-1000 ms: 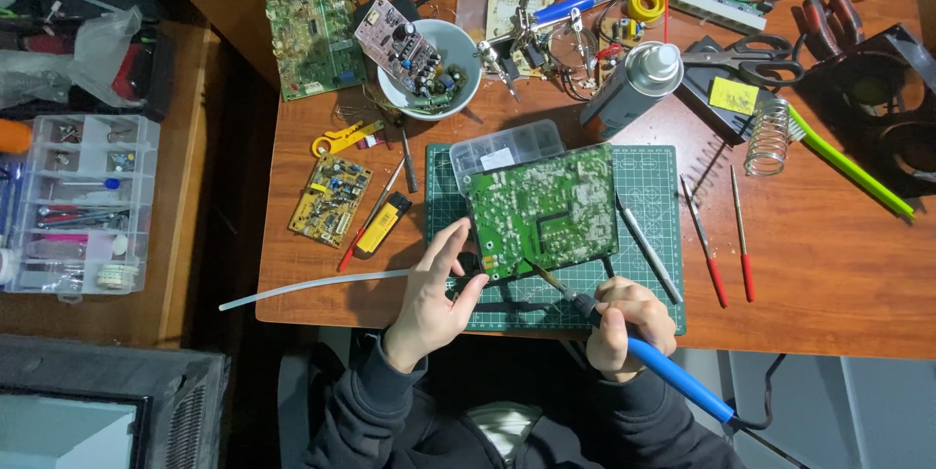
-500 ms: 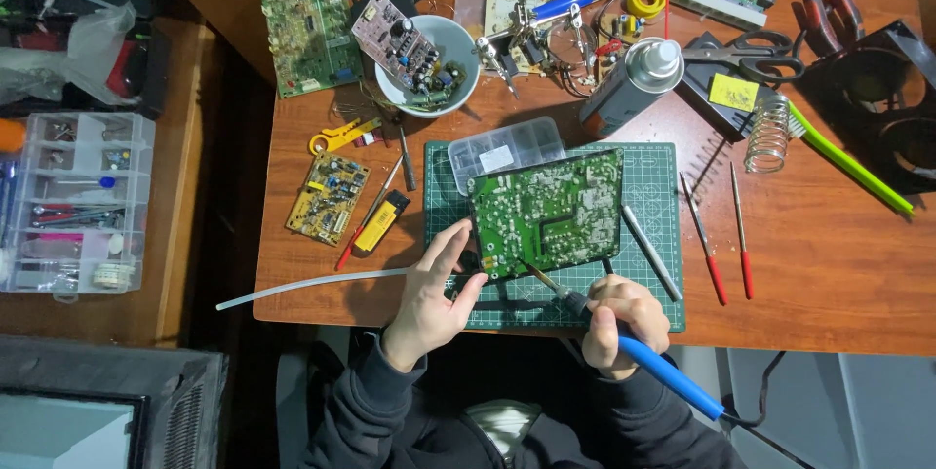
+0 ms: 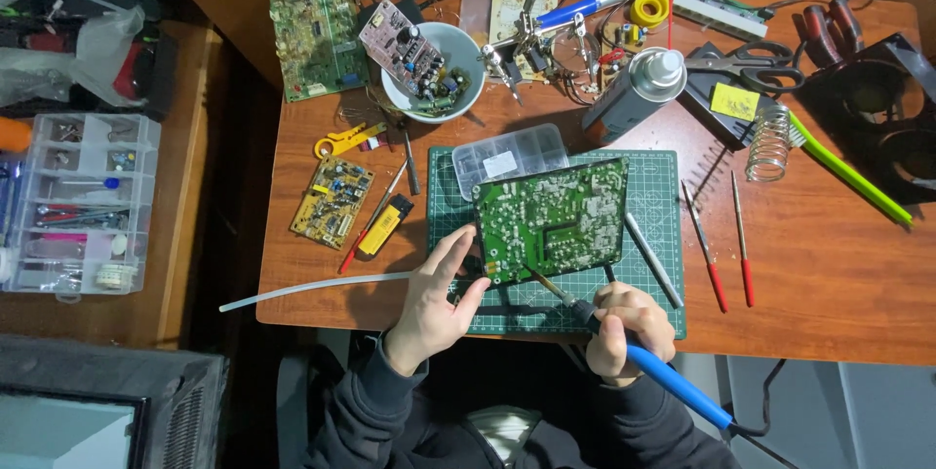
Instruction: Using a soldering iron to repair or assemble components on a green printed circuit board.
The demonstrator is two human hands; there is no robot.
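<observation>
Bowl [image 3: 466, 103] of circuit parts; right hand [image 3: 629, 328] gripping soldering iron [image 3: 673, 386], left hand [image 3: 434, 298] pinching tube [image 3: 312, 289].

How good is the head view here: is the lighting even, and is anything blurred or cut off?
Head view: even overhead light, soft shadows; the green circuit board and right hand are sharp; slight glare on the spray can; the grey box at lower left is cropped.
</observation>
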